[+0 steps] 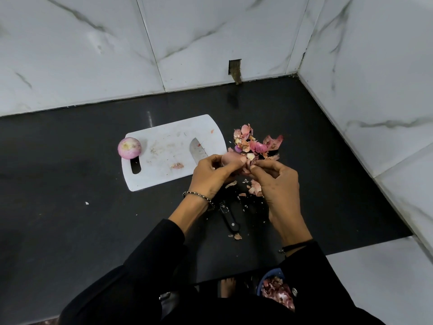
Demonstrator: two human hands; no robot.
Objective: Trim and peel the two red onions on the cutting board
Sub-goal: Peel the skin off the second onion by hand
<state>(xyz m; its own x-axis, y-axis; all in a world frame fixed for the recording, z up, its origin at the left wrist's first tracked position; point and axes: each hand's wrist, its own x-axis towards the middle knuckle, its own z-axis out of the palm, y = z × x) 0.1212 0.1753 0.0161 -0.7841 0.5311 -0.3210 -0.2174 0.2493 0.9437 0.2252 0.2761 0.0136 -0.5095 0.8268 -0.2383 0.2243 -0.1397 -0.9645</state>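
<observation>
At board's (164,141) right edge: left grip (210,174) curled round onion (230,159), right grip (276,184) pinching its skin (248,164). Peeled onion (129,148) on board; black table (70,184), marble walls (187,43).

free: counter (58,184) left of board (168,165) | blocked: peel pile (253,141) right, knife (230,219) near-right

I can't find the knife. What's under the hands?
A knife: its blade shows on the cutting board, its black handle on the counter. The left hand covers the middle.
</observation>
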